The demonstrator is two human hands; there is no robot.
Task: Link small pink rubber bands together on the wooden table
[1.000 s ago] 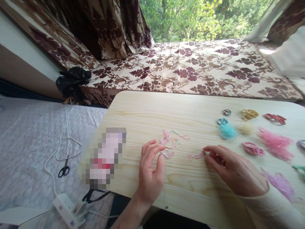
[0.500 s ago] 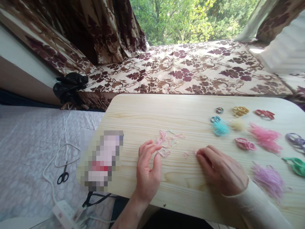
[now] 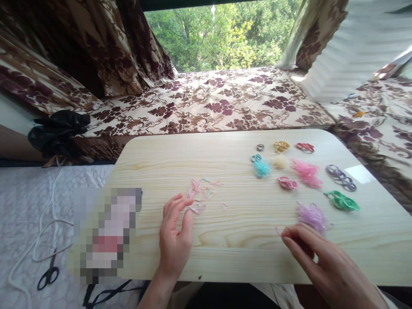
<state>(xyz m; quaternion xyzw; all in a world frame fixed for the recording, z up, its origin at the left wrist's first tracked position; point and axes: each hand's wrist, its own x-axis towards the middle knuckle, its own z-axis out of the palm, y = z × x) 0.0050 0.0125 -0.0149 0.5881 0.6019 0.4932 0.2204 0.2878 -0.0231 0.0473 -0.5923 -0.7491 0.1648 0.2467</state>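
My left hand [image 3: 175, 234] rests flat on the pale wooden table [image 3: 225, 253], fingers apart, fingertips touching a loose scatter of thin pink elastic bands [image 3: 200, 194]. My right hand [image 3: 322, 262] is at the table's near right edge, fingers pinched on a small pink band [image 3: 277, 231] that sticks out past the fingertips. It is just below a fluffy heap of purple bands [image 3: 312, 216]. One stray pink band [image 3: 224, 206] lies between my hands.
Sorted heaps and rings lie at the right: teal [image 3: 262, 168], cream [image 3: 280, 161], pink [image 3: 307, 172], yellow [image 3: 281, 146], red [image 3: 305, 147], purple rings [image 3: 341, 176], green [image 3: 343, 201]. A blurred object [image 3: 106, 234] sits at the left edge. Scissors [image 3: 48, 274] and a white cable [image 3: 38, 231] lie on the bed.
My right hand picked a pink band from the table's middle and carried it right and toward me, next to the purple heap. My head turned right; the left hand stayed put.
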